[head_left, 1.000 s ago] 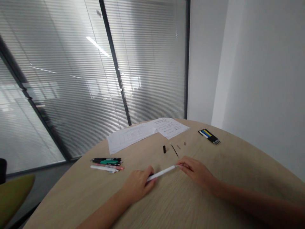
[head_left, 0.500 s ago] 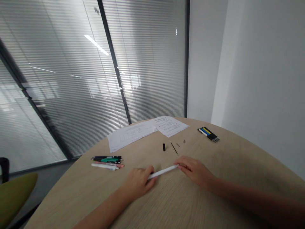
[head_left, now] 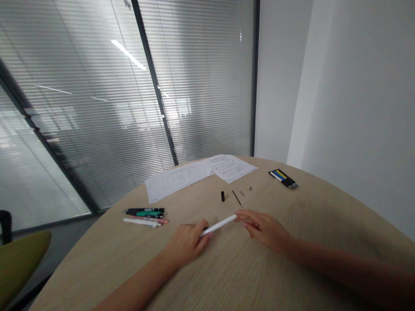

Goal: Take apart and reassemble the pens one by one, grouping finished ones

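Note:
A slim white pen barrel (head_left: 221, 224) slants up to the right above the table. Its lower end is wrapped by the fingers of my left hand (head_left: 188, 242). At its upper right end, the fingertips of my right hand (head_left: 264, 229) touch or nearly touch the tip, with the thumb apart from the fingers. Just beyond my hands lie a short black cap-like tube (head_left: 222, 196), a thin dark pen refill (head_left: 236, 197) and a small spring-like piece (head_left: 241, 193). Farther back rests a tiny part (head_left: 250, 188), too small to name.
Several pens (head_left: 145, 213), black, green, pink and white, lie in a bunch on the left of the round wooden table (head_left: 207, 280). Printed sheets (head_left: 181, 178) spread at the back. More pens (head_left: 284, 179) sit at the back right. A green chair (head_left: 24, 259) stands at left.
My right hand's thumb has moved away from the fingers, loosening its pinch on the barrel's end. The barrel now tilts more steeply, still in my left hand. The view has shifted slightly.

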The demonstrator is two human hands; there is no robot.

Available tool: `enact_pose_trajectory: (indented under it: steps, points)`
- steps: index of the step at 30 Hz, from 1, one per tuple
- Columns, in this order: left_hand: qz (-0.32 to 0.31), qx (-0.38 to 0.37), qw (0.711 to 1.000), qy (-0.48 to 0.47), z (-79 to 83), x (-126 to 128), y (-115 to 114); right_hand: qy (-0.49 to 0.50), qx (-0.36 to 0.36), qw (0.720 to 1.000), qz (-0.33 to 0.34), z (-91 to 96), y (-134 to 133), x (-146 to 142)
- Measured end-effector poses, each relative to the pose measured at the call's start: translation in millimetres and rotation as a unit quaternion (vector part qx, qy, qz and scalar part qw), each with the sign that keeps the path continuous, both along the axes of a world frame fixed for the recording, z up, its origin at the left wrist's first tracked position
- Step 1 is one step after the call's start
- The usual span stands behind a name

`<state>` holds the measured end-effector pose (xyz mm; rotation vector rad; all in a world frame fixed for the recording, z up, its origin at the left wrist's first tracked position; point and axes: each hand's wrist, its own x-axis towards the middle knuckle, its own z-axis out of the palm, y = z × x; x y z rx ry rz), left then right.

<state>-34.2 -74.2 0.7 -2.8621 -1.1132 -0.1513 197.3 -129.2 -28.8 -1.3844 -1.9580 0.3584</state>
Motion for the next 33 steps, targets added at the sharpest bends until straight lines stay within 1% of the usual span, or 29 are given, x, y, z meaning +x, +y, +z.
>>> enact_pose_trajectory:
  steps: [3,5,9,12,13,15,19,21,23,27,30,33]
  points:
    - [0.04,-0.034,0.994,-0.092,-2.4,-3.4,5.1,0.045,-0.003,0.999,-0.003,-2.7,2.3,1.1]
    - [0.057,-0.051,0.983,-0.167,-4.4,-5.8,8.1,0.062,-0.007,0.998,-0.007,-3.8,3.7,1.8]
    - [0.062,-0.078,0.947,-0.307,-5.9,-8.5,10.0,0.08,-0.017,0.997,-0.011,-5.0,6.2,2.8]
    - [0.065,-0.078,0.922,-0.375,-4.6,-7.8,8.7,0.075,-0.02,0.997,-0.02,-6.3,7.9,3.7]
    - [0.066,-0.072,0.92,-0.381,-4.0,-7.1,8.3,0.07,-0.02,0.997,-0.023,-6.7,8.5,4.1]
    - [0.071,-0.059,0.926,-0.366,-2.9,-5.3,7.6,0.062,-0.019,0.998,-0.028,-6.8,9.3,5.0]
    - [0.069,-0.061,0.956,-0.28,-2.4,-1.8,8.5,0.059,-0.024,0.996,-0.055,-4.4,10.4,5.9]
    - [0.062,-0.057,0.965,-0.248,-3.3,-1.2,10.1,0.066,-0.031,0.995,-0.069,-3.4,11.3,6.1]
    - [0.05,-0.04,0.969,-0.239,-4.4,-1.4,12.2,0.077,-0.038,0.993,-0.077,-4.1,12.9,6.8]
    - [0.032,-0.005,0.965,-0.259,-5.3,-2.4,16.5,0.078,-0.044,0.991,-0.097,-9.4,19.5,10.9]
    - [0.037,0.001,0.961,-0.273,-5.4,-2.6,19.3,0.028,-0.011,0.994,-0.101,-11.9,26.2,15.6]
    - [0.038,0.004,0.96,-0.278,-6.0,-2.6,21.7,-0.077,0.054,0.99,-0.11,-10.2,32.8,18.6]
